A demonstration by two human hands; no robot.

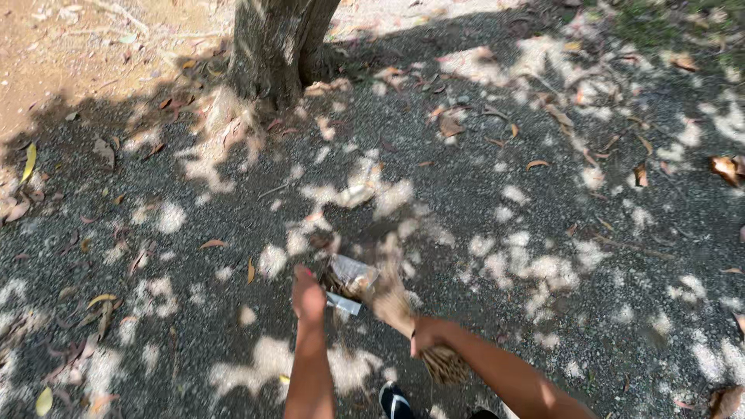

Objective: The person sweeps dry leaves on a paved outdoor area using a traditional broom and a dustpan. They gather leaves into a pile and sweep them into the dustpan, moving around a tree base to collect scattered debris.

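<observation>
My right hand [428, 335] grips a short broom of bundled brown sticks [392, 299]. Its bristles point up and left over the dark gravel, and its butt end sticks out below my wrist. A crumpled clear plastic wrapper [351, 275] lies at the bristle tips, with a small silvery scrap [344, 304] just below it. My left hand [308, 295] is lowered right beside the scrap with its fingers curled. Blur hides whether it touches or holds the scrap.
A tree trunk [275, 46] rises at the top, left of centre, with bare sandy soil [70, 54] to its left. Dry leaves [450, 124] lie scattered over the sun-dappled gravel. My foot in a dark sandal [394, 402] shows at the bottom edge.
</observation>
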